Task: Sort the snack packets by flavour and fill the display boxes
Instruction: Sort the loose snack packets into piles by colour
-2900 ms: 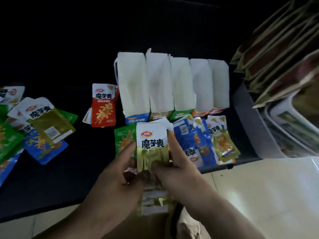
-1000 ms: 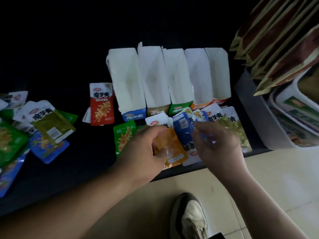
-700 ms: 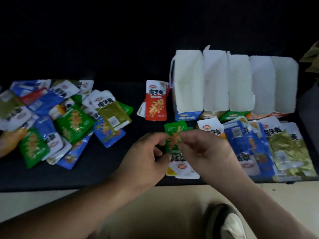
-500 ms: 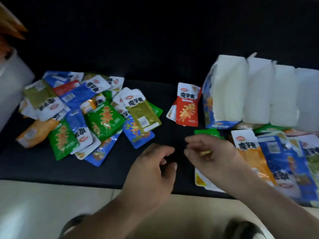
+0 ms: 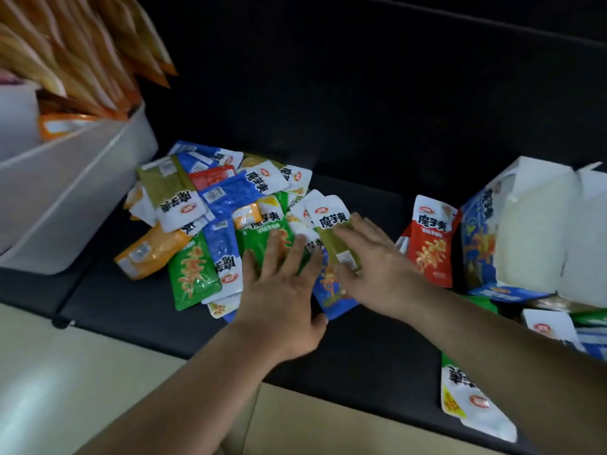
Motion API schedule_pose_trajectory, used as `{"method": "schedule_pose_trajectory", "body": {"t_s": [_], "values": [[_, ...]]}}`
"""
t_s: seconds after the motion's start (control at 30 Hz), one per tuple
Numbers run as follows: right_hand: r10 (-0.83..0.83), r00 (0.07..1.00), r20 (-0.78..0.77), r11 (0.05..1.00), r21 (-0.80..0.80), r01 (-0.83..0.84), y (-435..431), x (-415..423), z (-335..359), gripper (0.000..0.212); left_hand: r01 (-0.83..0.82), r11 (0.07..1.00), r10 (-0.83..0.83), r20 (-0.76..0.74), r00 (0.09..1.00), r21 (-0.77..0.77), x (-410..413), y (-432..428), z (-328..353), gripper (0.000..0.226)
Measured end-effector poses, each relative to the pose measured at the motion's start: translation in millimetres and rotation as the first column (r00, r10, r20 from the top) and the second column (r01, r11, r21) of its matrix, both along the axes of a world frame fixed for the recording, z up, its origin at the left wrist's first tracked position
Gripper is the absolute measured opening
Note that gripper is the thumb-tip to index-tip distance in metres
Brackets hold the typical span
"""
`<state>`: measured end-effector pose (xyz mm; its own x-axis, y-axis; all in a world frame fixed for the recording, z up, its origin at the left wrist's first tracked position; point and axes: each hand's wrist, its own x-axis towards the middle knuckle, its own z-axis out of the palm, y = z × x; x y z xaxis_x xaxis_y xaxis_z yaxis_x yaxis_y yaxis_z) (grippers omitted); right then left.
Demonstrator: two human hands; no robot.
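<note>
**Both hands flat over loose packet pile**

I see the heap of small glossy foil snack packets, blue, green, orange, olive and red with white tops, lying jumbled and overlapping on the black tabletop, left of centre. My left hand is spread, fingers straight, over a green packet. My right hand is also spread, with its fingertips on an olive packet with a white top. Neither hand grips anything. A red packet lies apart to the right, just beside the blue-printed white cardboard display box. A white plastic bin sits far left.
</note>
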<state>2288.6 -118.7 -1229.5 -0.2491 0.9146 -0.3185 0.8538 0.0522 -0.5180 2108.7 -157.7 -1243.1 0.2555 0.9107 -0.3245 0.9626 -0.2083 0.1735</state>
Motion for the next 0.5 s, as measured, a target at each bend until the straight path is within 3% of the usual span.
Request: {"method": "schedule_pose_trajectory", "body": {"t_s": [0.1,0.27,0.37,0.5], "values": [[0.006,1.0,0.013,1.0,-0.018,-0.005,-10.1,-2.0,-14.4,0.074,0.043,0.999,-0.043,0.056,0.998,0.004,-12.4,-20.5,-5.1,0.097],[-0.066,0.998,0.0,0.986,0.153,0.065,-54.8,-1.6,-21.5,0.068,0.025,0.989,-0.065,0.284,0.957,0.142,-36.9,-35.3,-17.5,0.076],[-0.085,0.996,0.037,0.98,0.185,0.077,-70.9,-1.9,-20.0,0.064,0.008,0.983,-0.063,0.296,0.953,0.184,-37.1,-36.2,-23.0,0.063],[-0.265,0.964,-0.011,0.955,0.133,0.264,-60.4,9.2,-8.6,0.056,0.014,0.975,-0.08,0.291,0.953,0.222,-37.1,-35.3,-33.4,0.064]]}}
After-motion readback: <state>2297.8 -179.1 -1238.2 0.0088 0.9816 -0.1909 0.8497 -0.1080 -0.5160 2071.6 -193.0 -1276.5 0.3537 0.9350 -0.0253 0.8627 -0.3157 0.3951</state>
